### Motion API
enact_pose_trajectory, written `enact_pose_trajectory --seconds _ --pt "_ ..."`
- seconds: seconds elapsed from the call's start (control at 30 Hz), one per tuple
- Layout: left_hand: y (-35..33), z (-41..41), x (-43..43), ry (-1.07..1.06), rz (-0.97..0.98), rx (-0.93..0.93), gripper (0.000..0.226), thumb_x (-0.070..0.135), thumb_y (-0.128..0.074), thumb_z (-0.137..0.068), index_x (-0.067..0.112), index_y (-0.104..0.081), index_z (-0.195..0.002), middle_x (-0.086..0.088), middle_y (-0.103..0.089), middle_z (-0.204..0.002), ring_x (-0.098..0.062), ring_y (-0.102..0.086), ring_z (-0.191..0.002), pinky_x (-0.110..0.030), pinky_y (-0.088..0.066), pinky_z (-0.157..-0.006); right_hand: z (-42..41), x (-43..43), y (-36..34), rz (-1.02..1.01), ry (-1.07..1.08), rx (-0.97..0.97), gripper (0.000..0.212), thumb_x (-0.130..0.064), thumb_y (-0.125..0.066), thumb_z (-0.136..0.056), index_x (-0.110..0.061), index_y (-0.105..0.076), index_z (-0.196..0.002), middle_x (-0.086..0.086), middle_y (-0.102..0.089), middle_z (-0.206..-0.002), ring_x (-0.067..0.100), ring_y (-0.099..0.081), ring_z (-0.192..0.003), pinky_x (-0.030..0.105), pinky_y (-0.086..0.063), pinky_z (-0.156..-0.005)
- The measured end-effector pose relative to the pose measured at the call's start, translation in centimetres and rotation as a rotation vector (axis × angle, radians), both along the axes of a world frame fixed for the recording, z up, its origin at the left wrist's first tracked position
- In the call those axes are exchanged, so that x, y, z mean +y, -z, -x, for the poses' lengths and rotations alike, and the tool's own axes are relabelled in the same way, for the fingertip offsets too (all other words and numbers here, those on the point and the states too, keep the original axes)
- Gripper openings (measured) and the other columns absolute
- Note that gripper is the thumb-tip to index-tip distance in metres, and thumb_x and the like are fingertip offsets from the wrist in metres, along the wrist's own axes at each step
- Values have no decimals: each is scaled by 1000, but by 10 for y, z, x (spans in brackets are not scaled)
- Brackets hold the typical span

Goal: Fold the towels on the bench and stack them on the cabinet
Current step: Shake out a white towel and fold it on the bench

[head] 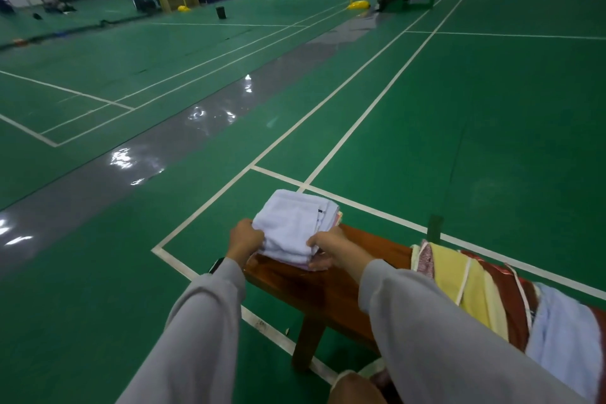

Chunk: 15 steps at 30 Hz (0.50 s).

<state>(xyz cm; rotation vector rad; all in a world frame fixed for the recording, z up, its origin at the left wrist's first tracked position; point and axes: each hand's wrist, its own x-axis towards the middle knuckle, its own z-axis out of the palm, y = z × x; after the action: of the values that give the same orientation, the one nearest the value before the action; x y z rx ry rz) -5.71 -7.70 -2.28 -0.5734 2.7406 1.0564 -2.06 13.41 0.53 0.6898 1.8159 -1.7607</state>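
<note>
At the bench's [328,285] near end, the left hand [244,239] curls its fingers around the left edge of the folded white towel stack [292,226], and the right hand [329,248] pinches the stack's right side, thumb on top. Beyond the fingertips lies open green court floor [459,141]; right of the right wrist, unfolded towels [475,285] drape over the bench.

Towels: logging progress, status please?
Left hand and right hand grip folded stack at bench end. Unfolded towels remain. No cabinet visible.
</note>
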Motion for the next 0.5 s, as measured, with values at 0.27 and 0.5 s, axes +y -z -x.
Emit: enact_pose_trajectory --seconds 0.27,0.5 --pt "-10 30 13 59 -358 -62 77 64 -81 -72 5 -59 -117 -9 -69 -107 -23 -67 -92 -35 -56 -78 34 -6 36 -75 80 40 97 -75 -84 -57 -18 -59 -131 5 -62 -130 34 -63 -112 38 -52 -91" --pt "11 50 4 101 -600 -366 83 61 -85 -72 7 -58 -129 -12 -75 -115 -30 -73 -103 -37 -61 -82 62 -7 58 58 155 10 72 -52 -95 -53 -14 -64 -105 6 -70 -111 30 -68 -93 36 -56 -76"
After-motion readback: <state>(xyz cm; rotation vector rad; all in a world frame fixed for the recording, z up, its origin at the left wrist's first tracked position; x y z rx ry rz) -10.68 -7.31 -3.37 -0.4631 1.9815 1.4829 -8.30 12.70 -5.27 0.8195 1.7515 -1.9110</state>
